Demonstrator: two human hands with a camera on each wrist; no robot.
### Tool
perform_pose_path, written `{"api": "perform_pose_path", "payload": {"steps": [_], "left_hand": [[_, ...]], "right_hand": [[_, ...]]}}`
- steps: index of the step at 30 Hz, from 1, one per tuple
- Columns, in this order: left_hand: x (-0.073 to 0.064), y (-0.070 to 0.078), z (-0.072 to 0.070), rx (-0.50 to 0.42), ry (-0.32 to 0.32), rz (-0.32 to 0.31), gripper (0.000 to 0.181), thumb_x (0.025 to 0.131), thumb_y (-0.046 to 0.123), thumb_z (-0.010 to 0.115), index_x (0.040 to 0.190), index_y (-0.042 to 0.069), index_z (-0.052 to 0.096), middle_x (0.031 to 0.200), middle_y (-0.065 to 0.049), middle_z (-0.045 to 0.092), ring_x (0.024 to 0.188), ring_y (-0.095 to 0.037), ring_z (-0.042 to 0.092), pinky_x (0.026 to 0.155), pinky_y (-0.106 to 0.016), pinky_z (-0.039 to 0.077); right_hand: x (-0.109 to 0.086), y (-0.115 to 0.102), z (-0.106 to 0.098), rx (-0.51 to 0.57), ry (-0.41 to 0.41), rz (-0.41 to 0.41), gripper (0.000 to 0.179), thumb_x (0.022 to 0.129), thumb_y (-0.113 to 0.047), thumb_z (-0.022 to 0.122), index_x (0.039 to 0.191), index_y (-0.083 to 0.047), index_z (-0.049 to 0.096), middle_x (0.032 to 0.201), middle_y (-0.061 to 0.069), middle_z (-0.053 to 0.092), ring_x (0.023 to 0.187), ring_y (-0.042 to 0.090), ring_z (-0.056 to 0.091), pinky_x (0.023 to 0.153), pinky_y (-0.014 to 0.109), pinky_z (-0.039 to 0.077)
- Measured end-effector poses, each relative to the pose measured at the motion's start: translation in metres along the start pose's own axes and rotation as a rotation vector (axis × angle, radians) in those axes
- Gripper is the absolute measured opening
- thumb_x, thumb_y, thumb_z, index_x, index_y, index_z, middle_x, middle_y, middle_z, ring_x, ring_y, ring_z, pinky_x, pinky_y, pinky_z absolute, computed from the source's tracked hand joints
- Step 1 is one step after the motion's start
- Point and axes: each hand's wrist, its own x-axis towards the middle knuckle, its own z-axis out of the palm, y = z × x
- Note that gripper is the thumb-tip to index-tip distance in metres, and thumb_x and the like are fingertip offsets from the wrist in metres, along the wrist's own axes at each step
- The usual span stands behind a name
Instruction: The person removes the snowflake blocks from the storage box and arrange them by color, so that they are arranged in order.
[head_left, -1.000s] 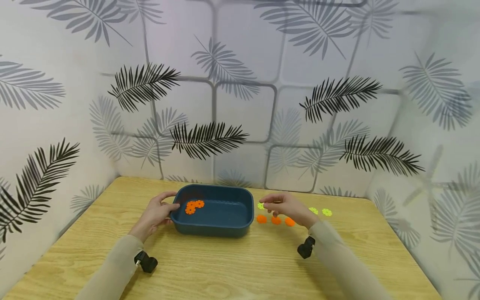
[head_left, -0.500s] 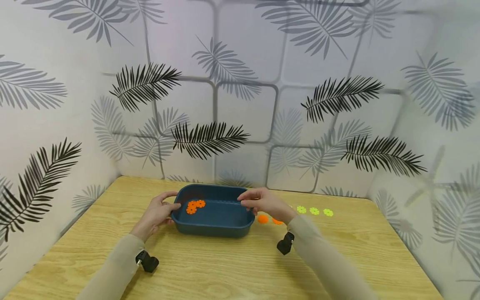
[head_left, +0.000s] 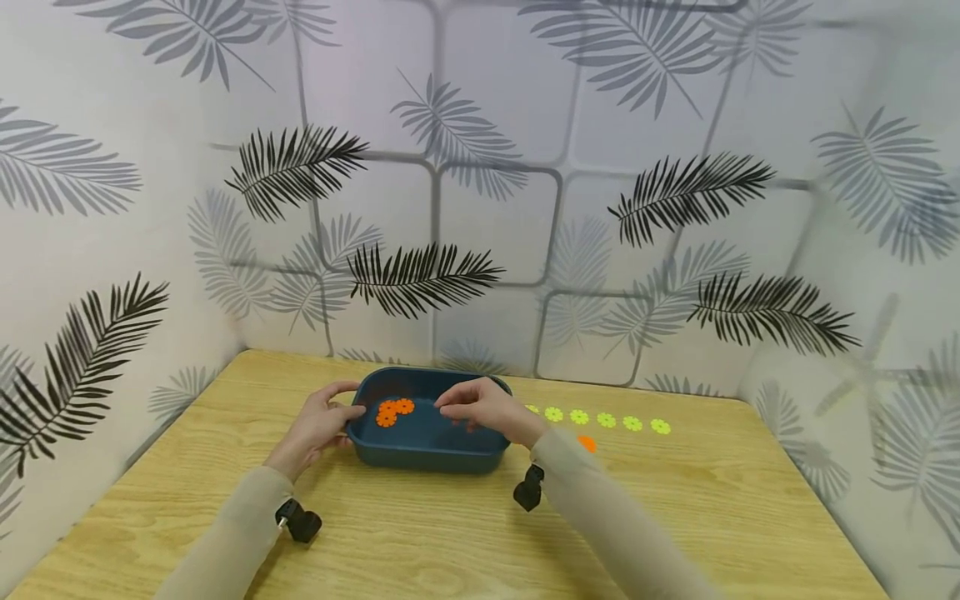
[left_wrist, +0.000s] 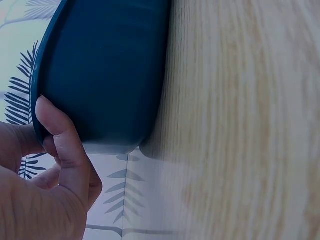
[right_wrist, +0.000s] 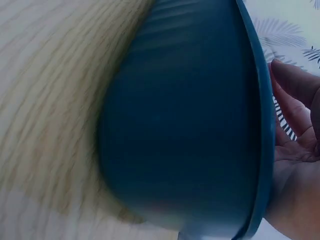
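A dark blue rectangular basin point(head_left: 431, 461) stands on the table. Several orange flower-shaped discs point(head_left: 387, 419) lie inside it toward the left. My left hand point(head_left: 315, 425) grips the basin's left rim, thumb on top; in the left wrist view, fingers point(left_wrist: 75, 160) curl at the rim. My right hand point(head_left: 487, 408) reaches over the basin's right side, thumb and index tips close together above its inside. No piece shows between them; I cannot tell whether they hold one. In the right wrist view, the basin's wall point(right_wrist: 185, 110) partly hides that hand point(right_wrist: 297, 115).
A row of several yellow-green flower discs point(head_left: 606, 420) lies right of the basin. An orange disc point(head_left: 587, 443) shows in front of them, beside the right sleeve point(head_left: 600, 500), which covers table behind it. A leaf-patterned wall covering point(head_left: 487, 208) rises behind the wooden table point(head_left: 420, 533).
My right hand has moved left from above the discs on the table, across the rim, to over the basin. The left hand keeps its hold on the basin.
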Motion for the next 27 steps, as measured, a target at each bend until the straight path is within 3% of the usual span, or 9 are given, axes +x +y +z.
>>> {"api": "perform_pose_path", "payload": {"steps": [8, 12, 15, 20, 27], "left_hand": [[0.000, -0.001, -0.001, -0.009, 0.007, 0.004, 0.050, 0.098, 0.012, 0.058, 0.146, 0.013, 0.041, 0.085, -0.012, 0.062, 0.052, -0.011, 0.058, 0.049, -0.024, 0.052], [0.000, 0.001, -0.002, -0.015, -0.004, 0.005, 0.051, 0.098, 0.012, 0.058, 0.146, 0.013, 0.041, 0.087, -0.013, 0.063, 0.053, -0.011, 0.058, 0.050, -0.025, 0.052], [0.000, 0.002, 0.000, -0.019, -0.003, 0.006, 0.050, 0.098, 0.012, 0.058, 0.146, 0.013, 0.041, 0.087, -0.012, 0.061, 0.054, -0.011, 0.057, 0.050, -0.025, 0.052], [-0.001, 0.001, 0.000, -0.009, 0.001, 0.003, 0.050, 0.098, 0.011, 0.057, 0.146, 0.012, 0.041, 0.087, -0.012, 0.061, 0.055, -0.010, 0.057, 0.050, -0.024, 0.051], [0.001, 0.001, -0.002, -0.012, 0.017, 0.004, 0.050, 0.098, 0.011, 0.058, 0.145, 0.012, 0.043, 0.087, -0.013, 0.063, 0.054, -0.011, 0.057, 0.050, -0.024, 0.052]], "right_hand": [[0.021, -0.030, 0.005, -0.054, -0.099, -0.006, 0.022, 0.097, -0.020, 0.062, 0.115, -0.012, 0.072, 0.101, 0.010, 0.068, 0.092, 0.039, 0.058, 0.065, 0.034, 0.053], [0.036, -0.044, 0.000, -0.105, -0.196, 0.031, 0.026, 0.097, -0.021, 0.063, 0.121, -0.013, 0.069, 0.109, 0.002, 0.070, 0.097, 0.033, 0.062, 0.076, 0.041, 0.057], [0.048, -0.050, -0.004, -0.113, -0.266, 0.054, 0.032, 0.098, -0.020, 0.062, 0.127, -0.010, 0.064, 0.119, 0.010, 0.067, 0.103, 0.033, 0.062, 0.086, 0.048, 0.055], [0.071, -0.045, -0.004, -0.063, -0.307, 0.092, 0.037, 0.097, -0.016, 0.062, 0.132, -0.004, 0.060, 0.134, 0.021, 0.058, 0.117, 0.041, 0.057, 0.098, 0.056, 0.048], [0.096, -0.026, 0.001, -0.126, -0.276, 0.100, 0.037, 0.094, -0.008, 0.065, 0.131, -0.002, 0.061, 0.130, 0.012, 0.063, 0.106, 0.021, 0.065, 0.084, 0.037, 0.057]]}}
